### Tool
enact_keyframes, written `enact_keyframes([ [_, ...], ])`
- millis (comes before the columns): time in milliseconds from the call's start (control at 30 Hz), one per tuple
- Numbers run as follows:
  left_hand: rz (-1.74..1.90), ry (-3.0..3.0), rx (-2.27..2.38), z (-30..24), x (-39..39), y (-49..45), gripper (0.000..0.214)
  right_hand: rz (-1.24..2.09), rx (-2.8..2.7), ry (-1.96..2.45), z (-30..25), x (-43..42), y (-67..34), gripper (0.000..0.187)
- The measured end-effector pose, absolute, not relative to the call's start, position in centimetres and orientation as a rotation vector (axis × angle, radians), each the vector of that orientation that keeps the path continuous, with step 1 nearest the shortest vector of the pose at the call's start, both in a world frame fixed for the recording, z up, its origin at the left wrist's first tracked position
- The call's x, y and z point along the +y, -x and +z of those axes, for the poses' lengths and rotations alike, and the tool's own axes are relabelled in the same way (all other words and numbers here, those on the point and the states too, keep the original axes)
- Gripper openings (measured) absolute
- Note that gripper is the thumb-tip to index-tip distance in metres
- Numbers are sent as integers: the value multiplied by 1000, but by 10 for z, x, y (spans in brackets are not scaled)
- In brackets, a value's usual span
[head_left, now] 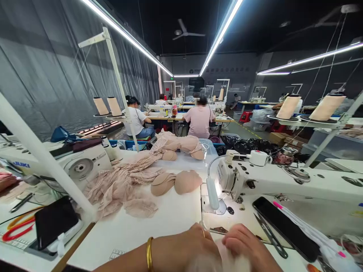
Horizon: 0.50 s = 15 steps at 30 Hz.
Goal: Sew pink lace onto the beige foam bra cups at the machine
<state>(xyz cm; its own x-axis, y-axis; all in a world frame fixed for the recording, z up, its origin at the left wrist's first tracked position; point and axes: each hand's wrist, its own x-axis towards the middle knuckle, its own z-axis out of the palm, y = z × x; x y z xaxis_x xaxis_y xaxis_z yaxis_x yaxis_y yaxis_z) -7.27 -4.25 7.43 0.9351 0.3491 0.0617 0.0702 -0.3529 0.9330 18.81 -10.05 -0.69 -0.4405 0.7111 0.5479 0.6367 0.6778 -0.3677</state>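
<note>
Left hand [195, 243]: near, against blurred pale-pink fabric [224, 252]; fingertips hidden, cannot tell grip
Right hand [246, 243]: fingers curled, clamped on fabric

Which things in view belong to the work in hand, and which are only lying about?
Likely in the work:
pale cloth between left hand and right hand
lit sewing machine
beige cups
lacy fabric

Seemingly just lying about:
black phone
dark cloth at left

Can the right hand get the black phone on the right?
Probably yes: the black phone lies near the right hand, with only a metal tool between. But that hand seems busy with pale cloth.
</note>
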Motion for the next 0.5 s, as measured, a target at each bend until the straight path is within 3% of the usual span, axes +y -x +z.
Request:
enact_keyframes([
  [67, 221, -2282, 251, 64, -20, 65, 14, -98, -2371, 976, 8, -72, -192, 27],
  [167, 45, -2643, 179, 49, 9, 49, 17, -153, -2404, 968, 11, -42, -196, 34],
  [333, 20, -2629, 294, 42, 23, 42, 17, -143, -2377, 986, -5, -35, -212, 43],
  [500, 329, -2329, 459, 23, 11, 31, 6, 11, -2455, 1030, 3, -41, -220, 37],
])
